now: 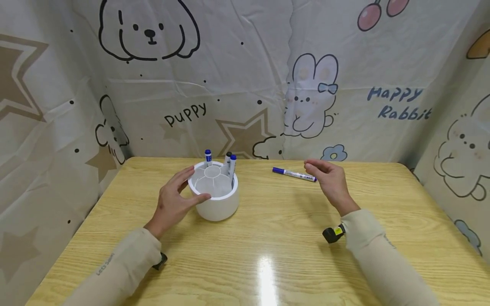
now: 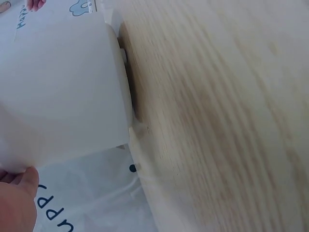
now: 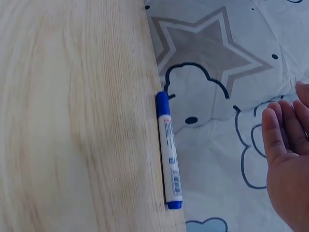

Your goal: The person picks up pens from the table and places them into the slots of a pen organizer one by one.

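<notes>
A round white pen holder [image 1: 217,209] with several compartments stands on the table, left of the middle. Its compartments hold a blue-capped marker [image 1: 208,157] at the back, plus a black-capped marker [image 1: 228,158] and another blue-capped marker [image 1: 232,166] at the right. My left hand [image 1: 174,199] holds the holder at its left side, thumb along the front rim and fingers farther back. In the left wrist view the holder's wall [image 2: 63,92] fills much of the picture. A blue-and-white marker [image 3: 170,157] lies near the table's back edge. Beside its right end, my right hand [image 1: 328,180] hovers with nothing in it.
The light wood table [image 1: 260,242] ends at a printed cloth backdrop [image 1: 245,63] with cartoon animals and stars. Cloth also hangs at the left and right sides. A small black wrist camera [image 1: 334,233] sits under the right sleeve.
</notes>
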Action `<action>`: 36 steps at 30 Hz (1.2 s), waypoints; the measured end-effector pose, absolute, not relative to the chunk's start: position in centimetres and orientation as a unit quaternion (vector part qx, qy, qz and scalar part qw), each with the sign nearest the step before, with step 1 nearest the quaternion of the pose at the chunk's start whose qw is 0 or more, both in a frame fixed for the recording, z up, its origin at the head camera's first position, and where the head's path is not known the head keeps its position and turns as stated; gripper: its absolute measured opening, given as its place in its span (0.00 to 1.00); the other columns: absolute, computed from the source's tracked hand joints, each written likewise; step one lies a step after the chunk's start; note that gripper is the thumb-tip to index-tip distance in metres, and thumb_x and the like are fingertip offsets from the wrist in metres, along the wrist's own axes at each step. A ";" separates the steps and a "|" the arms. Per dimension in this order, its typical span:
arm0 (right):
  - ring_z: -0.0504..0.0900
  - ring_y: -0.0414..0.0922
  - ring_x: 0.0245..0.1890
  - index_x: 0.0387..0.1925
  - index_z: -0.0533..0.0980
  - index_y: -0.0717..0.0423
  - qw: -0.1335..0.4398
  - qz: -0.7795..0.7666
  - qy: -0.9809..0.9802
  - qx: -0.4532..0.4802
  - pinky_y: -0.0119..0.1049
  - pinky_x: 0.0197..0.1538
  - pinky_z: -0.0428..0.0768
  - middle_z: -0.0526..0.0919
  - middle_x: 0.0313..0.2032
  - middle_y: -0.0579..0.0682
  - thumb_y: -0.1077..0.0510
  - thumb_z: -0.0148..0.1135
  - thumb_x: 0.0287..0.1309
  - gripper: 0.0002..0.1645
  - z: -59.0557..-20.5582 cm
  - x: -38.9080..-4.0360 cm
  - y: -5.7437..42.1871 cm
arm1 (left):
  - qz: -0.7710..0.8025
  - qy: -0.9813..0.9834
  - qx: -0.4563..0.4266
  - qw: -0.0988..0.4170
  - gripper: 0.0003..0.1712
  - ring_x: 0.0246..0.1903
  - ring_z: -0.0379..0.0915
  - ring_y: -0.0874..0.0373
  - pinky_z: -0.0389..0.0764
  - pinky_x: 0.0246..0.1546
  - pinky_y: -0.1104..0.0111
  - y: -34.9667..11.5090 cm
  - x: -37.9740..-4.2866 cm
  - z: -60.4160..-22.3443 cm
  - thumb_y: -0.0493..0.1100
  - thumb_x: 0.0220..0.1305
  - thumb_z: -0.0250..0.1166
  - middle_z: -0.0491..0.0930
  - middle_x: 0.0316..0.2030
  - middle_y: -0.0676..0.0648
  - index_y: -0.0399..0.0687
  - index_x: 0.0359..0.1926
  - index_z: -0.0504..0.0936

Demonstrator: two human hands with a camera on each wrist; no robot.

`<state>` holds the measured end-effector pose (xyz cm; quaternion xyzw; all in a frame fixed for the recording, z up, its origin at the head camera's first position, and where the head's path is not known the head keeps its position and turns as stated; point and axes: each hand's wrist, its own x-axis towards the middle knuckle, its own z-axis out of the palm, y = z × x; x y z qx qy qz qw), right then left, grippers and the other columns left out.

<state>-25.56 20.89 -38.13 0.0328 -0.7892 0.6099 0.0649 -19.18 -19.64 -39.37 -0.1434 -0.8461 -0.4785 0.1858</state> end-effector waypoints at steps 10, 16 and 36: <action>0.82 0.31 0.43 0.59 0.77 0.65 0.079 0.597 -0.798 0.021 0.18 0.50 0.78 0.83 0.42 0.31 0.47 0.66 0.65 0.30 -38.6 -26.2 22.5 | -0.439 -0.864 -0.132 0.206 0.47 0.65 0.68 0.44 0.75 0.63 0.53 -19.4 -19.3 -39.3 0.49 0.49 0.81 0.70 0.67 0.39 0.36 0.67 0.72; 0.81 0.32 0.44 0.59 0.77 0.61 0.083 0.573 -0.815 0.005 0.20 0.52 0.77 0.82 0.45 0.34 0.43 0.65 0.65 0.31 -38.9 -26.6 23.3 | -0.435 -0.865 -0.142 0.205 0.48 0.65 0.68 0.44 0.74 0.64 0.55 -19.9 -19.4 -38.8 0.45 0.48 0.82 0.70 0.66 0.38 0.34 0.67 0.71; 0.79 0.29 0.43 0.59 0.77 0.64 0.079 0.566 -0.820 -0.025 0.19 0.50 0.78 0.82 0.46 0.40 0.47 0.65 0.66 0.30 -39.8 -27.6 24.5 | -0.493 -0.842 -0.150 0.160 0.46 0.66 0.66 0.45 0.73 0.63 0.65 -20.2 -19.4 -38.9 0.40 0.50 0.80 0.67 0.68 0.37 0.33 0.68 0.70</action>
